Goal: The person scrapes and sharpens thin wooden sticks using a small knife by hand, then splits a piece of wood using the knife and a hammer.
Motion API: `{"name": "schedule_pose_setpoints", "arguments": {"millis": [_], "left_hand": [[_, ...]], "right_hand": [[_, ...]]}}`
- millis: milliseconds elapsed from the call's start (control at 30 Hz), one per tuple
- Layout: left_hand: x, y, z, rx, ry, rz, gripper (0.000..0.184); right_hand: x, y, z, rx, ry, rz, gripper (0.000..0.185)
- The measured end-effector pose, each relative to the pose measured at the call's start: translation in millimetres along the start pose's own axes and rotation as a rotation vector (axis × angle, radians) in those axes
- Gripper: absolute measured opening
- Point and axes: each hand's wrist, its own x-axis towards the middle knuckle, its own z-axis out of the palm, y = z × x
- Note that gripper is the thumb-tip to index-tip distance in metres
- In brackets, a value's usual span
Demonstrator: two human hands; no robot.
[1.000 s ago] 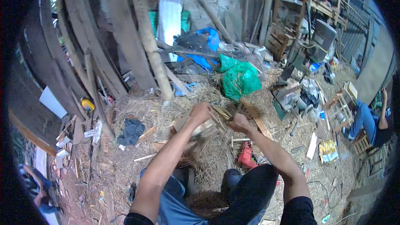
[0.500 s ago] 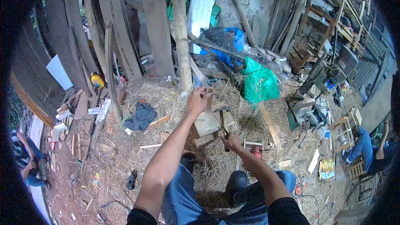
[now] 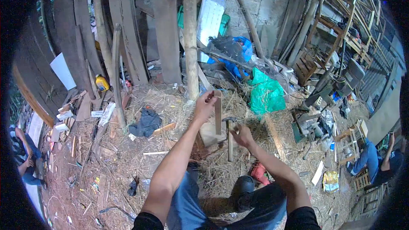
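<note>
My left hand (image 3: 205, 107) pinches the upper end of a flat wooden strip (image 3: 218, 117), which stands upright over a pale wooden block (image 3: 208, 135). To its right, my right hand (image 3: 243, 136) has its thumb and fingertips at the handle of a hammer (image 3: 230, 147). The hammer's head points up and its handle hangs down in front of the block. The other fingers of my right hand are loosely curled. The exact contact with the handle is small and partly hidden.
A red power tool (image 3: 260, 174) lies by my right knee. Behind the block are a green plastic bag (image 3: 267, 91) and a wooden post (image 3: 191, 38). Dark cloth (image 3: 146, 122) lies left on the straw. People sit at far right (image 3: 375, 162) and far left (image 3: 27, 157).
The strip is now upright instead of slanting over the block. My right hand has shifted from the handle's lower part to higher up, and the hammer stands more vertical. The red tool is more exposed.
</note>
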Motion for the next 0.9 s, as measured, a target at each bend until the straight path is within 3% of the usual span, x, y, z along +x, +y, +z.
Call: {"name": "schedule_pose_setpoints", "arguments": {"millis": [33,67,167,200,267,300,400,433,567,667,733,867,900], "left_hand": [[0,3,3,-0.036,0.021,0.058,0.02],[1,2,6,-0.04,0.013,0.048,0.02],[15,-8,18,-0.091,0.136,0.141,0.026],[17,-9,19,-0.086,0.138,0.143,0.026],[20,-14,19,-0.207,0.087,0.012,0.028],[8,11,22,-0.334,0.022,-0.15,0.036],[-4,19,31,-0.223,-0.168,-0.177,0.047],[2,3,33,-0.193,-0.189,-0.148,0.055],[5,-17,35,-0.246,-0.181,-0.202,0.052],[-4,-1,36,-0.112,-0.122,-0.217,0.038],[-14,18,31,0.587,-0.031,0.579,0.031],[-37,44,33,0.464,-0.442,0.683,0.033],[-45,53,37,0.461,-0.443,0.719,0.035]], "right_hand": [[9,-9,-13,0.021,0.02,-0.027,0.033],[6,-51,-49,0.298,-0.018,0.052,0.035],[10,-61,-66,0.347,-0.11,0.03,0.038],[9,-64,-71,0.427,-0.206,0.127,0.037],[11,-71,-77,0.521,-0.302,0.224,0.036],[13,-73,-82,0.757,-0.348,0.343,0.034],[17,-78,-90,1.173,-0.306,0.577,0.021],[18,-75,-88,1.196,-0.3,0.572,0.022],[21,-68,-79,1.191,-0.313,0.593,0.022],[22,-68,-76,1.234,-0.316,0.615,0.028],[22,-70,-81,1.328,-0.287,0.642,0.027],[25,-63,-90,1.565,-0.2,0.636,0.024],[23,-62,-93,1.55,-0.167,0.67,0.02]]}}
